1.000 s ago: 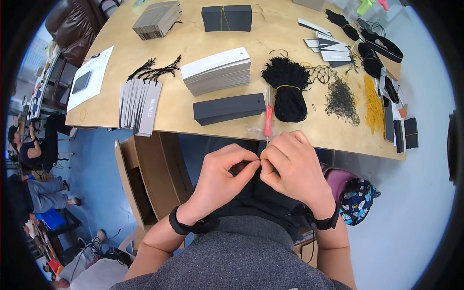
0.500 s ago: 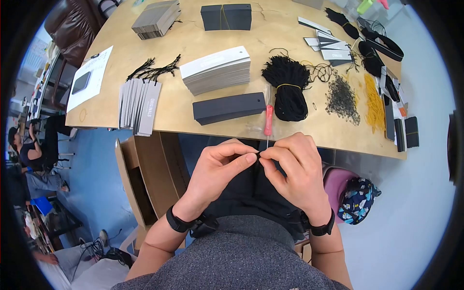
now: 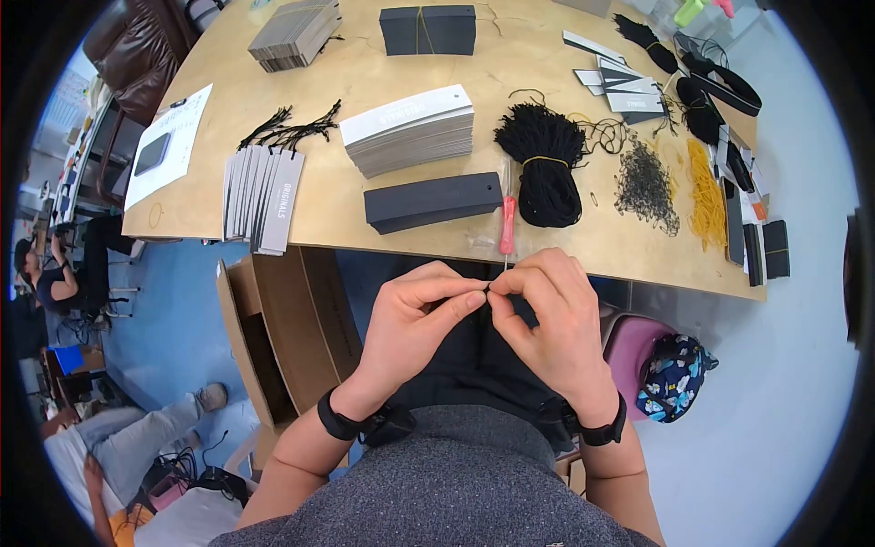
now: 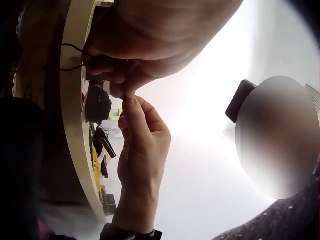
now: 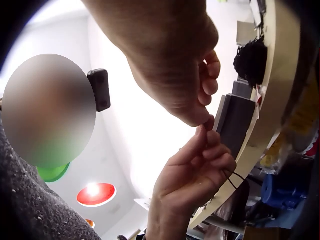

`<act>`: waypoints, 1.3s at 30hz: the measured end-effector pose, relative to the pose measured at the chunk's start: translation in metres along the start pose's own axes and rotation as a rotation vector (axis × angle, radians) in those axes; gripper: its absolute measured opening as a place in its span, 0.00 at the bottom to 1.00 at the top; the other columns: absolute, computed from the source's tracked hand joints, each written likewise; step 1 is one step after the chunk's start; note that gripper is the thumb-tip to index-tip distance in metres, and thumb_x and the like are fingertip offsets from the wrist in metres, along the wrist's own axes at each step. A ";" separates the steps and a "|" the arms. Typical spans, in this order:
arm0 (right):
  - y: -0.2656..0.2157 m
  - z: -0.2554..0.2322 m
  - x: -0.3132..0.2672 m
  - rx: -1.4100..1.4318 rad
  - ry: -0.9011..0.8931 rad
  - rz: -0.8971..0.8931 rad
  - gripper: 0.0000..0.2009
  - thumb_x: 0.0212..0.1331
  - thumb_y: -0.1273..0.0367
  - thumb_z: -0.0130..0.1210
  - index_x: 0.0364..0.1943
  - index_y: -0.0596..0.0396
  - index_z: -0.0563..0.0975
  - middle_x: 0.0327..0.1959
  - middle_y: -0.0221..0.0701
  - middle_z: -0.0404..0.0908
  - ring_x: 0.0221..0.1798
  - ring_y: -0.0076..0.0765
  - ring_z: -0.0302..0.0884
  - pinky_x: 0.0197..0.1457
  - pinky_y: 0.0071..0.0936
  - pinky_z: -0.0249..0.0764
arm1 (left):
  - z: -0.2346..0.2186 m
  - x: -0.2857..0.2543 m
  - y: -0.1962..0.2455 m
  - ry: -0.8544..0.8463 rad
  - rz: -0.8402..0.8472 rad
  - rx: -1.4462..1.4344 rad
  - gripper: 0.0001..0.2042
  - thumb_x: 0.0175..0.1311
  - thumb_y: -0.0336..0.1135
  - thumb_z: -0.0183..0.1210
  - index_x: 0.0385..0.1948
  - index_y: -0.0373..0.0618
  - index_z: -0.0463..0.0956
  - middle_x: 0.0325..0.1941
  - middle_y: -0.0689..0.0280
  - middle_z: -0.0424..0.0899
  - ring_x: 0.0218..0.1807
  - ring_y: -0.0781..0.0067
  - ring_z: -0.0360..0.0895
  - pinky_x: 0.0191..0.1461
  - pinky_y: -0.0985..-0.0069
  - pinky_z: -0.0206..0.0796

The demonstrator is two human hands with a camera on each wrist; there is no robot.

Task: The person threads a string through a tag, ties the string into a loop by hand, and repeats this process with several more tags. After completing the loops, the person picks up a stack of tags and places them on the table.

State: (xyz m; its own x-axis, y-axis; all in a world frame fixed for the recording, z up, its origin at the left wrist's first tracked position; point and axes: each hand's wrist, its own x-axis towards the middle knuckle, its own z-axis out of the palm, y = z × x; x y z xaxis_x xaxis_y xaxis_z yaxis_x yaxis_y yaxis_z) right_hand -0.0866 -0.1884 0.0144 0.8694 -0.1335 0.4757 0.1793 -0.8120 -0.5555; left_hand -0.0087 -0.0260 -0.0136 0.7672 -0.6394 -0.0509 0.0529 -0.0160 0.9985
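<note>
Above the lap, just off the table's front edge, my two hands meet fingertip to fingertip. My left hand (image 3: pixel 415 314) pinches a thin black cord (image 4: pixel 75 47) between thumb and fingers, and a loop of the cord sticks out behind that hand in both wrist views. With thumb and forefinger, my right hand (image 3: pixel 551 305) pinches at the same small dark spot, where the cord's end is mostly hidden by the fingertips. A red-handled tool with a thin metal shaft (image 3: pixel 507 228) lies at the table edge just beyond the hands.
On the table (image 3: pixel 538 73) are a bundle of black cords (image 3: pixel 551 201), a pile of small dark pins (image 3: pixel 645 191), yellow rubber bands (image 3: pixel 705 196), a dark tag stack (image 3: pixel 433 204), a white tag stack (image 3: pixel 410 132) and corded tags (image 3: pixel 264 196). A cardboard box (image 3: pixel 305 328) stands below.
My right hand has rolled slightly, its thumb and forefinger now straighter at the pinch. Both hands stay together at the same place. At lower left, a person has walked further into view.
</note>
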 end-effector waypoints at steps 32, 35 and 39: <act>0.015 0.000 -0.010 0.916 -0.210 0.588 0.05 0.52 0.78 0.56 0.31 0.57 0.72 0.29 0.21 0.69 0.33 0.16 0.65 0.39 0.17 0.65 | -0.006 0.004 0.000 -0.163 -0.245 -0.316 0.09 0.63 0.25 0.64 0.43 0.38 0.85 0.33 0.65 0.82 0.36 0.78 0.79 0.37 0.83 0.66; 0.016 -0.001 -0.011 0.928 -0.194 0.577 0.05 0.52 0.78 0.55 0.31 0.57 0.72 0.29 0.21 0.69 0.33 0.16 0.65 0.39 0.17 0.65 | -0.007 0.004 0.001 -0.161 -0.250 -0.312 0.09 0.63 0.26 0.64 0.43 0.38 0.85 0.33 0.65 0.82 0.36 0.79 0.79 0.37 0.83 0.67; 0.016 -0.003 -0.010 0.925 -0.191 0.569 0.05 0.52 0.78 0.55 0.31 0.57 0.71 0.30 0.21 0.68 0.33 0.16 0.65 0.39 0.17 0.65 | -0.006 0.004 0.003 -0.165 -0.252 -0.309 0.09 0.63 0.26 0.64 0.44 0.37 0.85 0.33 0.65 0.82 0.37 0.79 0.79 0.38 0.84 0.66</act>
State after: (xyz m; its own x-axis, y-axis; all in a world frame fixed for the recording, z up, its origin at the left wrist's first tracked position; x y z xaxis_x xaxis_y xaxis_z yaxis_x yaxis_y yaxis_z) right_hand -0.0934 -0.2019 0.0023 0.9769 -0.1982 -0.0803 -0.0635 0.0900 -0.9939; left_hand -0.0011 -0.0238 -0.0108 0.5949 -0.7596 -0.2630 0.4336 0.0277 0.9007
